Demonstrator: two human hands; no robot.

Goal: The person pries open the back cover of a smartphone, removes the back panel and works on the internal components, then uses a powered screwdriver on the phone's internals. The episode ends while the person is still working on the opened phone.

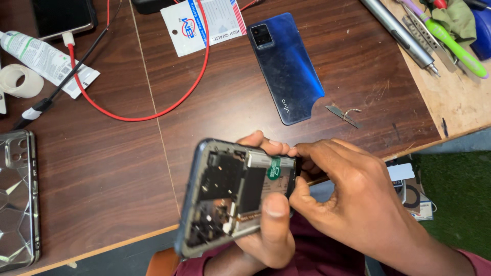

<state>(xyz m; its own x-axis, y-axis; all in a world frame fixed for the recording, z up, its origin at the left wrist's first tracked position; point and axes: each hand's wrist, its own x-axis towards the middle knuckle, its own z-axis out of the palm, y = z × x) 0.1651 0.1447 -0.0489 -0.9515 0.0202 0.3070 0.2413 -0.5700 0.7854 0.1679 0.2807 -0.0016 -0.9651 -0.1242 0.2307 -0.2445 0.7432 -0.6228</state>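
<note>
A clear patterned phone case (pixel 18 199) lay at the table's (pixel 128 174) left edge. Just off its near edge, the left hand (pixel 266 230) clasped an opened phone frame (pixel 230 197) by its rims. It looked light, rigid and fragile inside. The right hand (pixel 348 199) pinched its end. A blue back cover (pixel 286 66) lay beyond.

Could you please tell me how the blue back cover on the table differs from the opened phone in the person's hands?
The back cover lies flat and untouched on the table; the opened phone is held tilted above the table's edge by the left hand and right hand. The cover shows a smooth, glossy blue face; the phone shows dark inner parts in a grey frame. The cover is sharp; the phone looks blurred. Both are similar long rectangles.
</note>
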